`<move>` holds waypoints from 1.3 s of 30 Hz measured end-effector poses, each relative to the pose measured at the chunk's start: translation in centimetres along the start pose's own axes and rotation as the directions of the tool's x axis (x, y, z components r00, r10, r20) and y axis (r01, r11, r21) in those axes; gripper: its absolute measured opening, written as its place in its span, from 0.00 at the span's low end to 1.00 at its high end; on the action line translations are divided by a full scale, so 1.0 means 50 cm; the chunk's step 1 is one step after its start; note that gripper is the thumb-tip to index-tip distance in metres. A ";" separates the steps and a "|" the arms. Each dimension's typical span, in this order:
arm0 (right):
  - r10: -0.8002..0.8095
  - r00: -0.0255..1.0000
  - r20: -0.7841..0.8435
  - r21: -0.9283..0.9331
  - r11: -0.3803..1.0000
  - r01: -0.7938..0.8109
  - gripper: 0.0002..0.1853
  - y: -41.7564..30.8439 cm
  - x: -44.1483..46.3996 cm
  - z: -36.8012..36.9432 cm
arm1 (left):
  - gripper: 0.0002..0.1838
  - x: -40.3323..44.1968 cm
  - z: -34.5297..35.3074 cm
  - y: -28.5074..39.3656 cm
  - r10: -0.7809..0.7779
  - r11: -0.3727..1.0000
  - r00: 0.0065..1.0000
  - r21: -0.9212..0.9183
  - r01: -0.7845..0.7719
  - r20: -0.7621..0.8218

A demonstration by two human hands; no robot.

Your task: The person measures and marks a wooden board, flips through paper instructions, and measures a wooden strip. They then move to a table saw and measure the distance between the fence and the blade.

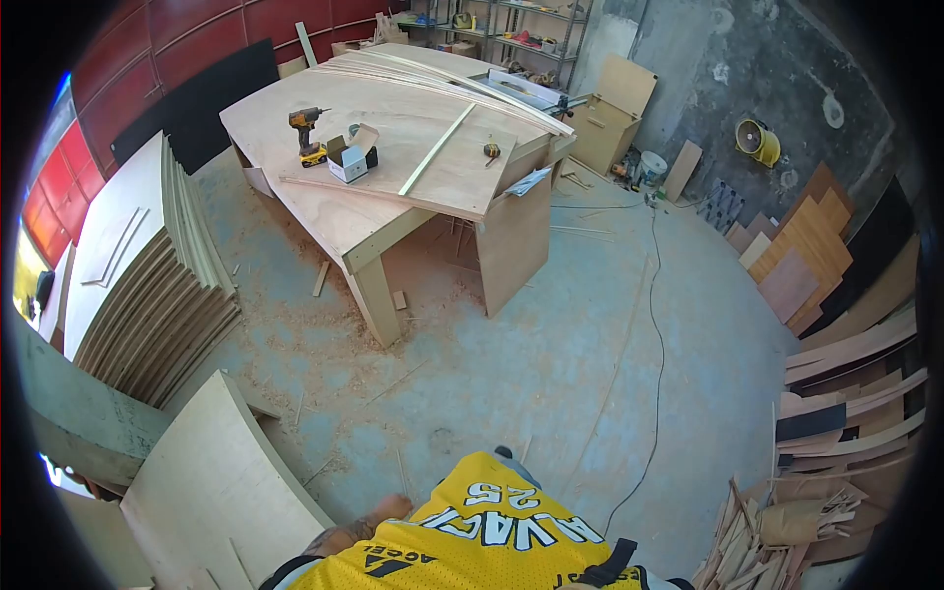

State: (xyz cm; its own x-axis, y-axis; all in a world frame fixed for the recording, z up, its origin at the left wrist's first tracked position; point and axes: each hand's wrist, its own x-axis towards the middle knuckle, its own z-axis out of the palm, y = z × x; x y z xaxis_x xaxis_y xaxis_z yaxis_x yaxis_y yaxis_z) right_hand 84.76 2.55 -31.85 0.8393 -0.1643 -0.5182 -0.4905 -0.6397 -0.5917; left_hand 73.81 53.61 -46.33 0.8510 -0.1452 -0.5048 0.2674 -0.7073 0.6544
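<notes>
Low in the view, my left hand (392, 507) shows beside the yellow jersey (492, 531); its fingers are too small and turned away to make out, and no object shows in it. The edge of a plywood sheet (221, 472) stands left of that arm. Only a sliver of skin at the bottom edge, by a black strap (612, 562), may belong to my right hand; its fingers are hidden. Ahead, the wooden workbench (295, 221) bears a drill (307, 136), a small open box (349, 162), a tape measure (492, 150) and long wood strips (438, 147).
A tall stack of plywood (147, 295) stands at left. Wood scraps (767, 531) and leaning boards (806, 251) line the right side. A cable (657, 334) runs over the floor, and sawdust lies around the bench legs. A yellow fan (757, 143) is by the wall.
</notes>
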 end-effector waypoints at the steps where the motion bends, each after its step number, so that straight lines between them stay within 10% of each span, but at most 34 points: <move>1: 0.018 1.000 0.023 0.008 1.000 -0.018 0.25 -0.025 0.011 0.006 | 0.23 0.052 -0.038 0.002 -0.003 0.999 0.994 -0.050 -0.003 -0.113; 6: 0.075 0.990 0.116 0.045 0.996 -0.081 0.28 -0.150 0.105 0.017 | 0.22 0.313 -0.297 0.148 0.028 0.972 0.806 -0.173 -0.161 -0.591; 13: -0.107 0.992 0.065 -0.109 0.988 0.113 0.29 -0.247 0.711 -0.004 | 0.21 0.479 -0.577 0.572 0.221 0.887 0.822 -0.243 -0.393 -0.524; 19: -0.271 0.961 0.059 0.388 0.893 0.228 0.17 -0.738 0.833 -0.120 | 0.24 0.530 -0.737 0.717 0.397 0.918 0.907 0.048 -0.395 -0.137; 23: -0.490 0.863 0.125 0.443 0.806 0.394 0.18 -0.992 0.895 -0.134 | 0.23 0.583 -0.804 0.719 0.358 0.927 0.901 -0.020 -0.374 -0.246; 31: -0.782 0.529 -0.329 -0.186 0.603 0.776 0.38 -1.542 0.972 -0.154 | 0.18 0.610 -1.046 0.728 0.394 0.840 0.783 -0.156 -0.519 -0.482; 39: -0.722 0.618 -0.312 -0.387 0.690 0.611 0.53 -2.016 1.033 -0.110 | 0.15 0.683 -1.403 0.700 0.449 0.791 0.674 -0.089 -0.605 -0.586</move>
State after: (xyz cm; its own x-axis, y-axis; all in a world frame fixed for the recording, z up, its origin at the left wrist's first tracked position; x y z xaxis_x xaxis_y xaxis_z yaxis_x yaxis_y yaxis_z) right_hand 178.85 54.42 4.39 0.9456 0.1266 0.2996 0.2655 -0.8327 -0.4859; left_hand 143.94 72.42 -1.20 0.9587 -0.0101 0.2842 -0.2632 -0.4096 0.8735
